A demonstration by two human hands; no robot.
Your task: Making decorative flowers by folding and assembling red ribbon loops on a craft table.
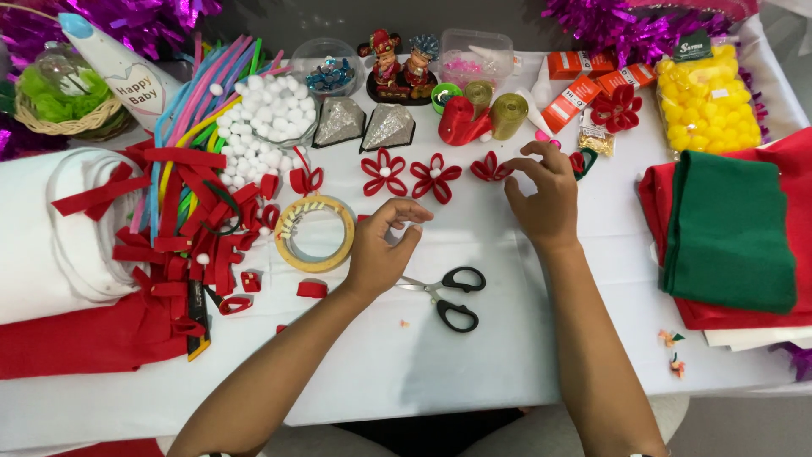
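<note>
Black scissors (448, 296) nearest, left hand (381, 245) curled — empty, right hand (545, 199) pinching red ribbon flower (491, 167).

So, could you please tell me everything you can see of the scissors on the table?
The scissors have black plastic loop handles and silvery metal blades. They lie flat on the white table cover, slightly open, handles to the right and blades pointing left. The blade tips run under the wrist of the left hand, so they are partly hidden. No hand grips them.

left hand (382, 245): fingers pinched together | right hand (545, 195): fingers curled, reaching forward
</note>
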